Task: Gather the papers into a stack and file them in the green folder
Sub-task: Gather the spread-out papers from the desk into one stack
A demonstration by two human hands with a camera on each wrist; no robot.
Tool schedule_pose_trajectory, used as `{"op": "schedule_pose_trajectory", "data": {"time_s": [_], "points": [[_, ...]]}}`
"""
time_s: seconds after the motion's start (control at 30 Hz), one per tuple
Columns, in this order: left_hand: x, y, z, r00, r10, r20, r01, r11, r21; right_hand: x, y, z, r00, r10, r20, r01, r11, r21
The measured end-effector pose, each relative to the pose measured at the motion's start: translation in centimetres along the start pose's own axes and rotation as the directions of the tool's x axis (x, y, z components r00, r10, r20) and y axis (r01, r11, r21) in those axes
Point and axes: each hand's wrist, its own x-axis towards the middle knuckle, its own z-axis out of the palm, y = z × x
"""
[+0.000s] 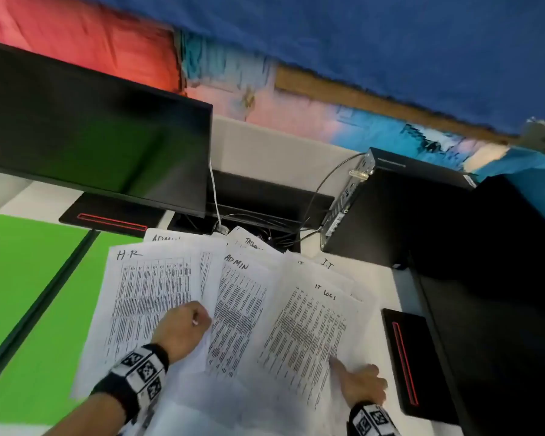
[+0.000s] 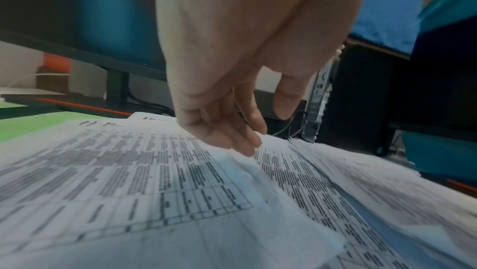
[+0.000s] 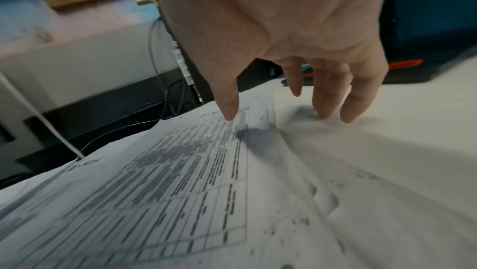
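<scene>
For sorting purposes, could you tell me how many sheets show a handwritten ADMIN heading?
2. One ADMIN sheet lies mid-pile beside the left hand; another ADMIN sheet peeks out behind the H.R sheet. Overlapping papers may hide more.

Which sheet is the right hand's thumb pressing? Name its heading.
The sheet headed IT LOGS, rightmost of the top sheets. The right hand has its thumb on its printed table; the H.R sheet lies under the left hand.
</scene>
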Motion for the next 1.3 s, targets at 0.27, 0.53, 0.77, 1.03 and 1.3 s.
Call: {"op": "schedule_pose_trajectory", "data": {"time_s": [0.27,0.53,0.77,1.03,1.3], "points": [[2.2,4.3,7.0,0.965,-0.138,0.221,0.149,0.988,-0.031,4.3,-1.8,-0.4,0.974,-0.046,0.221,-0.034,0.939,0.343],[2.7,4.9,9.9,0.96,-0.094,0.263,0.095,0.995,0.009,3.7,-4.0,0.9,0.958,-0.118,0.262,-0.062,0.806,0.589],[2.0,1.4,3.5,0.996,-0.007,0.086,0.02,0.988,-0.155,0.9,-7.0,-1.3,0.934,-0.34,0.111,0.203,0.76,0.618],[3.5,-8.7,-7.5,0.813,-0.426,-0.397,0.499,0.861,0.098,-7.8,-12.3,-7.4,0.674,-0.727,-0.129,0.71,0.589,0.386],[5.5,-12.7,-9.1,0.732,-0.595,-0.332,0.631,0.775,0.001,-10.8,-16.0,-7.8,0.714,-0.68,-0.167,0.556,0.406,0.725]]}}
